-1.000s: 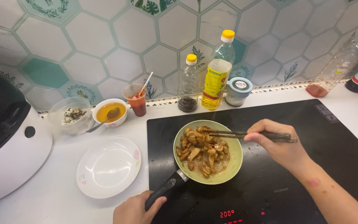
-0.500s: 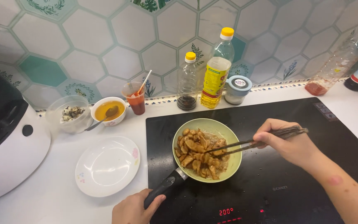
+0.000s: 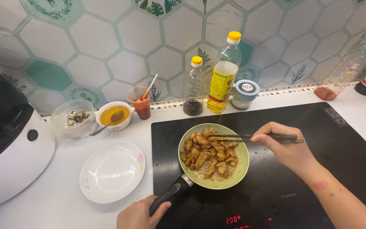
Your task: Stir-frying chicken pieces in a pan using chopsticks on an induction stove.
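Observation:
A small green frying pan full of browned meat pieces sits on a black induction hob. My left hand grips the pan's black handle at the bottom edge. My right hand holds dark chopsticks, which lie level across the pan with their tips over the meat at the far side.
An empty white plate lies left of the hob. Behind it stand a bowl of orange sauce, a clear bowl of speckled eggs, a red sauce cup, several bottles and a small jar. A white and black appliance fills the left.
The chopsticks moved from the pan's near right side to its far side and now lie level. My left hand stays on the handle.

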